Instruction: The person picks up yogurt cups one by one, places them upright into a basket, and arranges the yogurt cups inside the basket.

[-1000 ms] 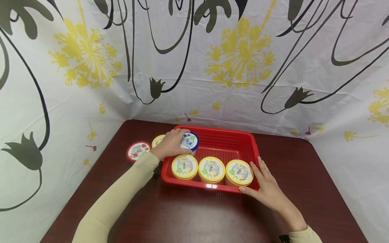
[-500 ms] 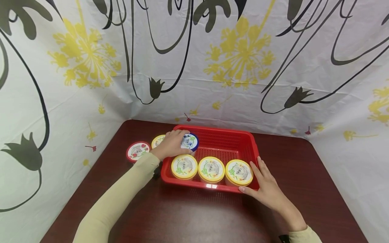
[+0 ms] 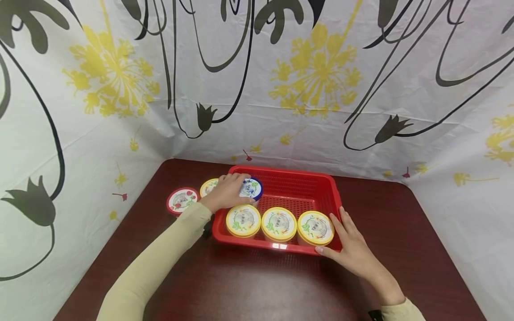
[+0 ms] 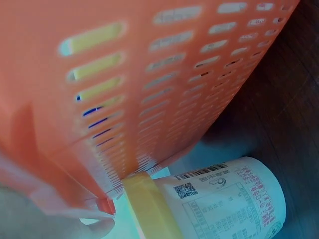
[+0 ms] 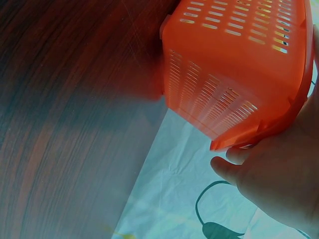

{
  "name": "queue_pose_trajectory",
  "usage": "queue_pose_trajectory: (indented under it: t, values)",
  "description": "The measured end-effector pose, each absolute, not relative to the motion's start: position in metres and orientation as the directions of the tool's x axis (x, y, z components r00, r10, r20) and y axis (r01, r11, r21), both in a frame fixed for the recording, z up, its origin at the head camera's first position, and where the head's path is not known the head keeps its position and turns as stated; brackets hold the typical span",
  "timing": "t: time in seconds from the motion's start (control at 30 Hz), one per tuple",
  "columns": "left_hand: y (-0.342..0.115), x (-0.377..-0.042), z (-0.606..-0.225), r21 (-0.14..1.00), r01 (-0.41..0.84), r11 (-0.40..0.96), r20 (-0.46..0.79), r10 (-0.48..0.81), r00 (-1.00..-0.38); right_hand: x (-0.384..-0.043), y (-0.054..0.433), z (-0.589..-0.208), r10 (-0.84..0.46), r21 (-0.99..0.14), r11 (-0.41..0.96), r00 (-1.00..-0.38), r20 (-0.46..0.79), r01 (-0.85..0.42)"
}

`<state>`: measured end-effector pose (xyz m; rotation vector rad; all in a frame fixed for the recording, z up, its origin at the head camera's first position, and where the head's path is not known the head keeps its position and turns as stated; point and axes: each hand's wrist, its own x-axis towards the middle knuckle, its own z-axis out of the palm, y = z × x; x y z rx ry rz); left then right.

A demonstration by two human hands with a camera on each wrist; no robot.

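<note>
My left hand (image 3: 226,192) reaches over the left rim of a red plastic basket (image 3: 289,172) and grips a round tub with a blue lid (image 3: 253,189), which stands upright in the back left of the basket. Along the front stand three tubs with yellow lids, one at left (image 3: 243,220), one in the middle (image 3: 279,224), one at right (image 3: 315,228). My right hand (image 3: 356,247) holds the basket's front right corner, thumb at the front rim and fingers along the right side. In the right wrist view, part of this hand (image 5: 279,179) shows beside the basket wall (image 5: 234,59).
Left of the basket, a tub with a red lid (image 3: 181,200) and another yellow-lidded tub (image 3: 208,186) stand on the dark wooden table (image 3: 257,285). The left wrist view shows a yellow-lidded tub (image 4: 224,199) close beside the slotted basket wall. Patterned white cloth (image 3: 241,89) encloses the table.
The blue-lidded tub sits very slightly lower under my left hand. Otherwise both hands and the basket keep their places.
</note>
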<state>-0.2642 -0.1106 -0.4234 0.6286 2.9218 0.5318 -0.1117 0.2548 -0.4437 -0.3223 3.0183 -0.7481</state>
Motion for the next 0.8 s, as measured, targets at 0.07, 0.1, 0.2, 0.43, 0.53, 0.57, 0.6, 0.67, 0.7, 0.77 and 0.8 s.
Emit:
queue_pose_trajectory:
  t: [0.07, 0.1, 0.2, 0.43, 0.53, 0.57, 0.6, 0.67, 0.7, 0.77, 0.8]
  values:
    - [-0.1101, -0.2645, -0.4245, 0.354, 0.377, 0.856, -0.030, 0.414, -0.910, -0.1121, 0.2551, -0.4442, -0.205, -0.463, 0.864, -0.978, 0.039, -0.199]
    - [-0.1099, -0.2649, -0.4253, 0.353, 0.377, 0.856, -0.030, 0.413, -0.910, -0.1122, 0.2552, -0.4445, -0.204, -0.462, 0.865, -0.978, 0.038, -0.198]
    - [-0.1093, -0.2656, -0.4264, 0.348, 0.382, 0.856, -0.027, 0.417, -0.909, -0.1125, 0.2557, -0.4454, -0.204, -0.460, 0.865, -0.978, 0.042, -0.200]
    - [-0.1089, -0.2666, -0.4272, 0.359, 0.381, 0.852, -0.028, 0.418, -0.908, -0.1129, 0.2557, -0.4448, -0.205, -0.461, 0.864, -0.978, 0.047, -0.203]
    - [-0.1087, -0.2665, -0.4271, 0.367, 0.372, 0.852, -0.034, 0.412, -0.910, -0.1127, 0.2558, -0.4447, -0.205, -0.463, 0.863, -0.978, 0.048, -0.203]
    - [-0.1087, -0.2665, -0.4273, 0.369, 0.371, 0.853, -0.036, 0.411, -0.911, -0.1127, 0.2559, -0.4448, -0.204, -0.463, 0.863, -0.978, 0.046, -0.202]
    - [-0.1087, -0.2664, -0.4275, 0.368, 0.370, 0.853, -0.037, 0.412, -0.911, -0.1126, 0.2560, -0.4450, -0.203, -0.463, 0.863, -0.978, 0.045, -0.201]
    - [-0.1086, -0.2658, -0.4275, 0.369, 0.369, 0.853, -0.040, 0.411, -0.911, -0.1123, 0.2559, -0.4452, -0.204, -0.464, 0.863, -0.978, 0.045, -0.201]
    - [-0.1084, -0.2654, -0.4277, 0.367, 0.370, 0.854, -0.041, 0.412, -0.910, -0.1122, 0.2559, -0.4452, -0.204, -0.464, 0.863, -0.978, 0.044, -0.201]
    - [-0.1081, -0.2650, -0.4275, 0.366, 0.372, 0.853, -0.041, 0.414, -0.909, -0.1121, 0.2560, -0.4454, -0.203, -0.465, 0.863, -0.978, 0.043, -0.200]
    - [-0.1080, -0.2647, -0.4275, 0.364, 0.372, 0.854, -0.043, 0.414, -0.909, -0.1120, 0.2560, -0.4455, -0.202, -0.465, 0.863, -0.979, 0.041, -0.198]
